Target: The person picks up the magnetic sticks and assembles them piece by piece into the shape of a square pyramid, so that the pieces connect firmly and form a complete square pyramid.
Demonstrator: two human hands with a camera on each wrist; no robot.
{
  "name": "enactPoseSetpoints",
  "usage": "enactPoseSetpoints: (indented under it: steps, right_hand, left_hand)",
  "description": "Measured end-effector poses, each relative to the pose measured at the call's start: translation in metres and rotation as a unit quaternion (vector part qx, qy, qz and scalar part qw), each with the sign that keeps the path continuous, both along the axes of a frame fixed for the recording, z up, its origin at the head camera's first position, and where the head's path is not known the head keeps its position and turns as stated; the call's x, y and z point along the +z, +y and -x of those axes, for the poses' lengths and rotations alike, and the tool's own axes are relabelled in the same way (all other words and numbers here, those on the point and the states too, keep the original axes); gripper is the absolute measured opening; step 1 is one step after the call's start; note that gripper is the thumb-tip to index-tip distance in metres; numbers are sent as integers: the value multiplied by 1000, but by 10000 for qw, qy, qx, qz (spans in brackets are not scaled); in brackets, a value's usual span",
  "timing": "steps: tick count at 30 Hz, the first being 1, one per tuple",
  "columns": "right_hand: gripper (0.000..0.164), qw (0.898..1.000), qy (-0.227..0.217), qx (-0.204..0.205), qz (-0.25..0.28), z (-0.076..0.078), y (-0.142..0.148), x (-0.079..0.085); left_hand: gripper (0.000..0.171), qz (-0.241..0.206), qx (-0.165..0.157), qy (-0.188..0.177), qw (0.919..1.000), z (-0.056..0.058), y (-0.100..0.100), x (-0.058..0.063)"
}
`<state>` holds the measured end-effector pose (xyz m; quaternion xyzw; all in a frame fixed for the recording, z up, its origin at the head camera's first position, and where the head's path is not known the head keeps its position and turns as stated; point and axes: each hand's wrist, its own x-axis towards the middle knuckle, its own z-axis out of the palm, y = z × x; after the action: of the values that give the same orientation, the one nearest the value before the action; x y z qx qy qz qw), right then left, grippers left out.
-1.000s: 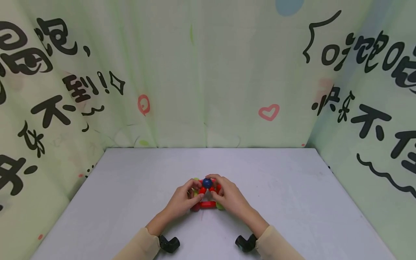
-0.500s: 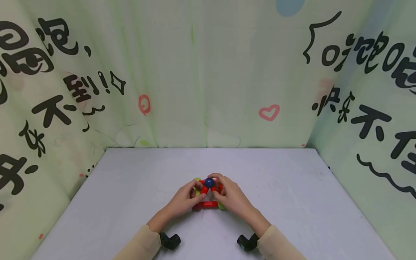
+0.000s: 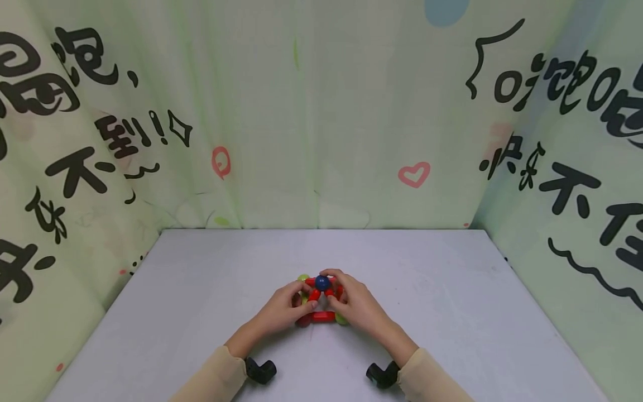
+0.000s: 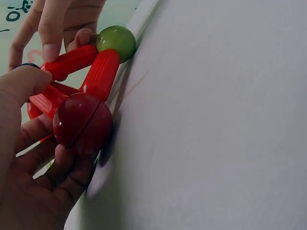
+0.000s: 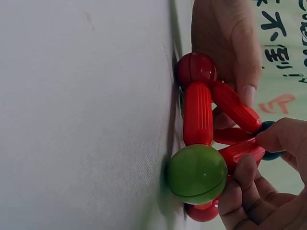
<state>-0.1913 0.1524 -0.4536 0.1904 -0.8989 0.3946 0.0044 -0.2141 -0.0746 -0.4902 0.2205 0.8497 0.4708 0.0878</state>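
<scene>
A small pyramid of red magnetic rods and coloured balls stands between both hands at mid table. Its top is a blue ball. At the base sit a dark red ball near the left hand and a green ball near the right. The left hand holds the left side, its thumb on a slanting rod and its other fingers behind. With thumb and fingers, the right hand pinches the right slanting rod, one fingertip at the blue ball. Fingers hide parts of the far side.
The white table ends at a pale green curtain with black lettering at the back and sides. Black wrist cameras, one on the left wrist and one on the right, sit below the cuffs' inner edges.
</scene>
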Motion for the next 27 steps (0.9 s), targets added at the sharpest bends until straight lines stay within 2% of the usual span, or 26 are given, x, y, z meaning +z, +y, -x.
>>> enactPoseSetpoints:
  steps: [3, 7, 9, 14, 17, 21, 22, 24, 27]
  right_hand:
    - [53, 9999, -119, -14, 49, 0, 2, 0]
    - [47, 9990, -341, -200, 201, 2, 8, 2]
    - [44, 9983, -396, -349, 226, 6, 12, 3]
    - [35, 9966, -312, -734, -209, 21, 28, 3]
    - [32, 9937, -248, -896, -629, 33, 39, 0]
    - [33, 9885, -176, -975, -1143, 49, 54, -4]
    - [34, 9872, -140, -979, -1252, 52, 57, -5]
    - [34, 9844, -79, -1015, -1437, 57, 62, -7]
    - [32, 9829, -135, -990, -1546, 60, 63, -6]
  left_hand:
    - [21, -102, 121, -8, 9999, 1, -4, 2]
    - [14, -204, 609, -10, 9979, 7, -10, 5]
    - [13, -108, 847, 48, 9963, 13, -14, 6]
    - [12, 462, 1177, 375, 9913, 33, -26, 9]
    - [14, 875, 1185, 611, 9872, 48, -31, 12]
    - [20, 1582, 1173, 838, 9768, 63, -33, 16]
    - [21, 1725, 1198, 831, 9742, 64, -32, 18]
    - [26, 1944, 1256, 591, 9711, 60, -25, 26]
    - [31, 2087, 1191, -85, 9707, 45, -9, 42]
